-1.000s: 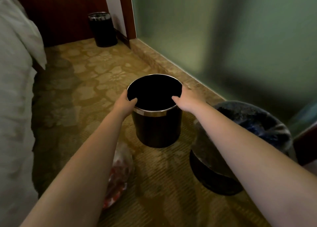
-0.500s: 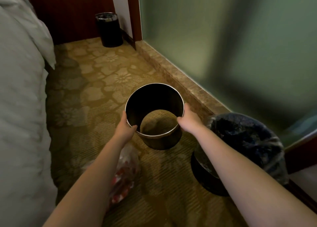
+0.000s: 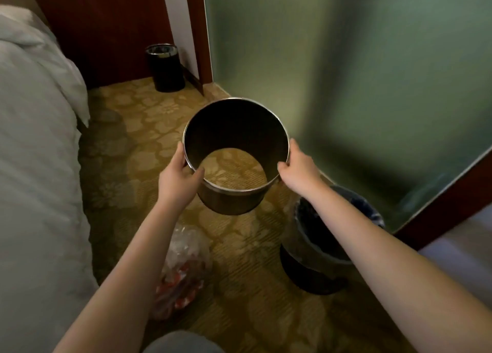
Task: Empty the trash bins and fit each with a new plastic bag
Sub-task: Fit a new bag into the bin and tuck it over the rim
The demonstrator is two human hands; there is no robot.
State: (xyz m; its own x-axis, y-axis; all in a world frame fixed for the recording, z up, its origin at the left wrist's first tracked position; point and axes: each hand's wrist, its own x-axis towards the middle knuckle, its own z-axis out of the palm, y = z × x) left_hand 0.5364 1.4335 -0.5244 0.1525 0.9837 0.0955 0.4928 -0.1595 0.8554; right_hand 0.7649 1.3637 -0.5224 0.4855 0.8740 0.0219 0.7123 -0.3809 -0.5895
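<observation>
1. Bin (image 3: 234, 129): dark, round, with a bright metal rim. It is held above the carpet (image 3: 127, 145) in front of the person, tilted so that its mouth faces the camera.
2. Bin contents: nothing is seen inside. No liner is fitted. Carpet pattern shows at its lower end, as though through an open bottom.
3. Left hand (image 3: 177, 177): grasps the left side of the rim, thumb hooked inside, fingers on the outer wall.
4. Right hand (image 3: 298, 169): grasps the right side of the rim in the same way, thumb over the edge.
5. Lined bin (image 3: 306, 272): stands upright on the carpet to the right, under the right forearm. A clear liner (image 3: 302, 219) is folded over its rim. The interior is dark and its contents cannot be made out.
6. Trash bag (image 3: 183, 267): clear plastic, lying on the carpet below the left forearm, holding red and white items. Whether it is tied cannot be told.
7. Far bin (image 3: 165, 67): upright in the corner against the dark wood panel, well apart from the others. Something pale shows at its mouth, too small to identify.
8. Surroundings: a bed (image 3: 34, 166) with white bedding lines the left side, and a frosted glass panel (image 3: 346, 73) lines the right.
</observation>
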